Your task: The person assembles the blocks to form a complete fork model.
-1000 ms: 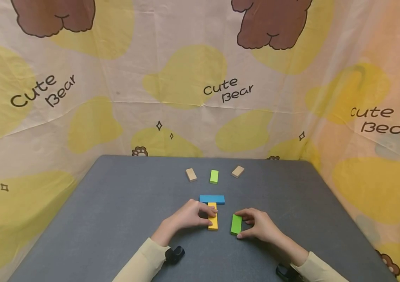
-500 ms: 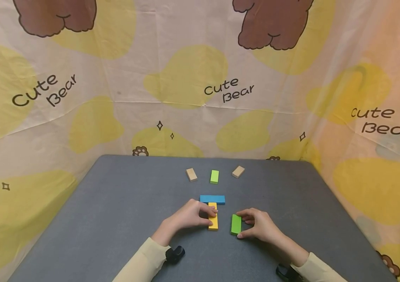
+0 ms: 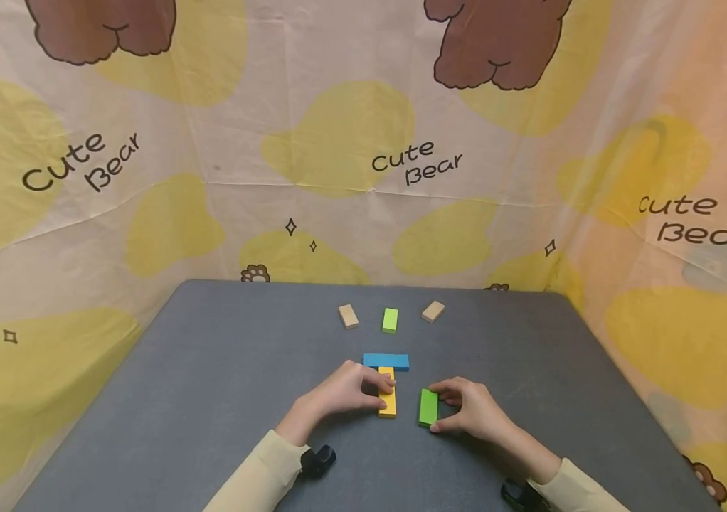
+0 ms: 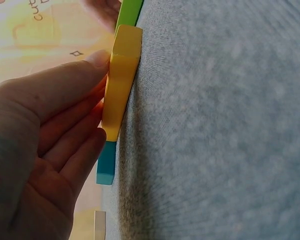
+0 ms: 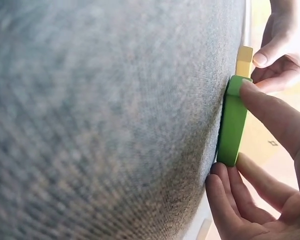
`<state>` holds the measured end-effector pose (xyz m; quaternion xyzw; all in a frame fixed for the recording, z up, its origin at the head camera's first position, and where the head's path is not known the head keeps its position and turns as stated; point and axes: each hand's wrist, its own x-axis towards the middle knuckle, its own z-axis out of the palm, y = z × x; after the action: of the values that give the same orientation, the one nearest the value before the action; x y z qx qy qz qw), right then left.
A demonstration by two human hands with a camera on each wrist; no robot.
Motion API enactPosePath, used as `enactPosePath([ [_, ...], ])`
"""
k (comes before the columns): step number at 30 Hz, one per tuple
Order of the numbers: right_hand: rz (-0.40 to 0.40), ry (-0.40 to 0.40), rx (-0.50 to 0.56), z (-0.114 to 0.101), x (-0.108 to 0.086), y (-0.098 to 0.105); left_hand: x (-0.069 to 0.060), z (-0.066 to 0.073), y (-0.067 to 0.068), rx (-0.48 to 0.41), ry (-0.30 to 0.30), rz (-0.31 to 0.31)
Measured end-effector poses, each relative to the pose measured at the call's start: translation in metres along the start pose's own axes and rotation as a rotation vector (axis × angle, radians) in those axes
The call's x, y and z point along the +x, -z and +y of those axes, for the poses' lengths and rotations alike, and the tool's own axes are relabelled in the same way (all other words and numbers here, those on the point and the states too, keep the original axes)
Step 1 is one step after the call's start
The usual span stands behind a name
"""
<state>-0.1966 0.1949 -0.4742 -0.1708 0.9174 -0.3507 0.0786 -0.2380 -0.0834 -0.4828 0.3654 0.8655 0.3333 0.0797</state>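
Observation:
A blue block point(image 3: 385, 362) lies crosswise on the grey table, and the yellow block point(image 3: 387, 409) extends from its near side toward the person, forming a T. My left hand point(image 3: 344, 390) rests its thumb and fingertips on the yellow block point(image 4: 121, 75). To the right, separated by a gap, a green block point(image 3: 428, 407) lies lengthwise. My right hand point(image 3: 475, 409) holds it by its two ends; in the right wrist view the thumb is at one end of the green block point(image 5: 233, 125) and the fingers at the other.
Farther back on the table point(image 3: 242, 341) lie a tan block point(image 3: 348, 316), a light green block point(image 3: 390, 321) and another tan block point(image 3: 432, 311). A printed cloth point(image 3: 338, 142) hangs behind the table and along its sides.

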Motion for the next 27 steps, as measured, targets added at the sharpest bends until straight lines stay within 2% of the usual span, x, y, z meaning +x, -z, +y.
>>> enactPosePath([
  [9,0.019,0.007,-0.031,-0.0002,0.0010,0.0013,0.0010,-0.0007,0.0000,0.011,-0.001,-0.002],
  [19,0.033,0.015,-0.017,-0.0027,-0.0019,0.0047,0.0000,0.0000,0.0008,0.000,0.000,0.000],
  [27,0.013,0.063,-0.031,-0.0050,-0.0037,0.0070,0.0011,-0.0002,0.0004,0.004,0.019,-0.008],
])
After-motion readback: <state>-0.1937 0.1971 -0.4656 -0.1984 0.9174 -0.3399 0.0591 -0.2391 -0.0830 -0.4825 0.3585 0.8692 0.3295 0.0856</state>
